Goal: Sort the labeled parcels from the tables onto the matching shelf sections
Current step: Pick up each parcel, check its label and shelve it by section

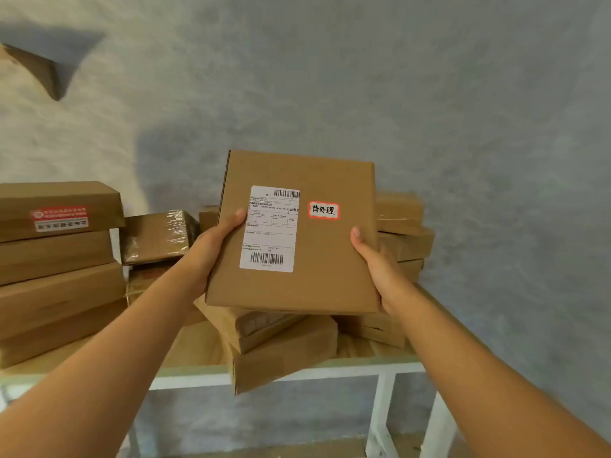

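The left hand (211, 249) and right hand (373, 262) clasp a flat cardboard parcel (317, 252) by its two side edges, thumbs curled over its face, lifted clear of the table (297, 371). Between the thumbs sit a white shipping label (269, 229) and a red-edged sticker (323, 210). Beneath and behind the grip, other parcels (284, 348) lie stacked.

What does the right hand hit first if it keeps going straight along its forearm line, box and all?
Likely the stack of parcels at the table's right end, just beyond the right hand and the held box. Depth is unclear; the grey wall is behind it.
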Demonstrator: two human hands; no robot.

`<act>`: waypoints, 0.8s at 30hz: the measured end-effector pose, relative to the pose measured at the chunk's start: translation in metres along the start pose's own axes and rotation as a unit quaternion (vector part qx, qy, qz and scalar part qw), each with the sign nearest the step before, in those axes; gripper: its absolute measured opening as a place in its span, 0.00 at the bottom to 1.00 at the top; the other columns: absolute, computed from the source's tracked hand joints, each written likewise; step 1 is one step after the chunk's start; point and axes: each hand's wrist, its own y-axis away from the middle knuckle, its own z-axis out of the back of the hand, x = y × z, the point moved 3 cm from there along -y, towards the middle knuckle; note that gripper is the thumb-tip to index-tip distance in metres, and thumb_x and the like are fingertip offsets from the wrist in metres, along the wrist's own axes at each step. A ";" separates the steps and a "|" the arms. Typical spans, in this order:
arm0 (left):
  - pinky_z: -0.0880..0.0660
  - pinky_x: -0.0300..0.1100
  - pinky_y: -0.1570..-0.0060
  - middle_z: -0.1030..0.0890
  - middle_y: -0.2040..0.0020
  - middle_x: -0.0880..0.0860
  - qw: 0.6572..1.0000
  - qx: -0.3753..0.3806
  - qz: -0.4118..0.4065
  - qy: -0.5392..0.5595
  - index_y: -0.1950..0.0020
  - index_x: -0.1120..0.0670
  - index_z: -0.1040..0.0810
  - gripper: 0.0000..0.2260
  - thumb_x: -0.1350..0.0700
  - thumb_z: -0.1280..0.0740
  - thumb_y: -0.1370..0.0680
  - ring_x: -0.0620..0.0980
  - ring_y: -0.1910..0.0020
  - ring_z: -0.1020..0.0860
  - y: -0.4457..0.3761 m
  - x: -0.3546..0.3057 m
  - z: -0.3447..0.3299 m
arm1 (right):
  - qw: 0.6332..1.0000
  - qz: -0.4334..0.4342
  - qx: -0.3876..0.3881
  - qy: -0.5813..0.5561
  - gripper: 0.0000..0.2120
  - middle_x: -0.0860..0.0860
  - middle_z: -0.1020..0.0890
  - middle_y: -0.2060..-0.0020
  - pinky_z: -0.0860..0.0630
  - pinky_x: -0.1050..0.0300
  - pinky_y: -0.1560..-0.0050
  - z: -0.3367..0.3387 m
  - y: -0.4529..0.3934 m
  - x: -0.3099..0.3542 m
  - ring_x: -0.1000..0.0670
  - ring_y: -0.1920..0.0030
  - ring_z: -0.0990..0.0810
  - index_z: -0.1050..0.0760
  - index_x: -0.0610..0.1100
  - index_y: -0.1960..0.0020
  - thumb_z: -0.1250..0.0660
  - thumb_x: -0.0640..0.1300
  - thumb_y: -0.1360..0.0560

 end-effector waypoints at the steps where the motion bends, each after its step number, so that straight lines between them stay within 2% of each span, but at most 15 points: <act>1: 0.21 0.49 0.53 0.13 0.51 0.54 1.000 0.020 -0.001 0.004 0.43 0.50 0.18 0.20 0.37 0.33 0.25 0.53 0.58 0.15 0.002 0.001 -0.005 | 1.000 0.003 -0.017 0.006 0.29 0.53 0.16 0.47 0.19 0.47 0.45 0.007 0.012 0.002 0.50 0.49 0.16 0.29 0.53 0.34 0.32 0.66 0.29; 3: 0.22 0.47 0.57 0.13 0.51 0.53 0.998 0.062 -0.006 0.008 0.44 0.50 0.18 0.19 0.38 0.34 0.24 0.52 0.59 0.15 0.010 0.004 -0.017 | 0.998 0.006 -0.062 0.019 0.31 0.54 0.16 0.47 0.19 0.49 0.47 0.020 0.040 0.004 0.50 0.49 0.16 0.30 0.54 0.33 0.32 0.68 0.31; 7: 0.21 0.45 0.60 0.14 0.50 0.53 0.989 0.146 0.008 0.025 0.42 0.50 0.18 0.19 0.39 0.34 0.24 0.51 0.59 0.14 0.034 0.014 -0.040 | 0.983 0.015 -0.171 0.060 0.23 0.56 0.18 0.50 0.22 0.60 0.56 0.042 0.107 0.009 0.55 0.52 0.17 0.30 0.52 0.37 0.34 0.64 0.26; 10: 0.20 0.45 0.60 0.14 0.49 0.54 0.976 0.210 0.027 0.045 0.41 0.50 0.18 0.19 0.39 0.34 0.23 0.53 0.56 0.14 0.061 0.023 -0.062 | 0.966 0.004 -0.243 0.089 0.24 0.54 0.17 0.49 0.21 0.56 0.49 0.060 0.161 0.015 0.53 0.50 0.17 0.29 0.51 0.38 0.34 0.64 0.26; 13: 0.20 0.50 0.52 0.15 0.46 0.55 0.961 0.263 0.042 0.073 0.41 0.50 0.17 0.17 0.41 0.33 0.23 0.56 0.52 0.15 0.094 0.028 -0.090 | 0.947 0.002 -0.305 0.104 0.25 0.54 0.17 0.49 0.21 0.52 0.46 0.081 0.218 0.025 0.53 0.50 0.17 0.29 0.51 0.37 0.33 0.65 0.27; 15: 0.19 0.48 0.54 0.15 0.46 0.55 0.950 0.300 0.041 0.080 0.43 0.49 0.17 0.15 0.42 0.33 0.23 0.54 0.54 0.15 0.116 0.027 -0.113 | 0.933 0.008 -0.341 0.116 0.28 0.55 0.18 0.47 0.21 0.49 0.42 0.096 0.257 0.036 0.52 0.48 0.17 0.30 0.51 0.35 0.33 0.66 0.28; 17: 0.18 0.46 0.57 0.14 0.48 0.54 0.937 0.336 0.041 0.084 0.43 0.49 0.17 0.15 0.42 0.34 0.23 0.53 0.56 0.15 0.141 0.025 -0.134 | 0.919 0.009 -0.374 0.125 0.30 0.54 0.18 0.45 0.22 0.47 0.41 0.111 0.297 0.046 0.51 0.47 0.17 0.31 0.52 0.33 0.34 0.67 0.28; 21: 0.21 0.51 0.48 0.14 0.47 0.54 0.913 0.398 0.039 0.082 0.43 0.49 0.17 0.16 0.41 0.33 0.24 0.54 0.54 0.15 0.201 0.025 -0.177 | 0.892 0.014 -0.431 0.137 0.28 0.54 0.18 0.44 0.22 0.48 0.41 0.136 0.384 0.069 0.52 0.47 0.18 0.31 0.52 0.33 0.34 0.67 0.27; 24: 0.21 0.48 0.52 0.14 0.48 0.53 0.887 0.453 0.040 0.084 0.43 0.49 0.17 0.15 0.42 0.35 0.22 0.52 0.55 0.15 0.266 0.022 -0.210 | 0.870 0.018 -0.470 0.149 0.29 0.54 0.19 0.44 0.22 0.46 0.40 0.158 0.461 0.085 0.51 0.46 0.18 0.31 0.53 0.34 0.34 0.68 0.28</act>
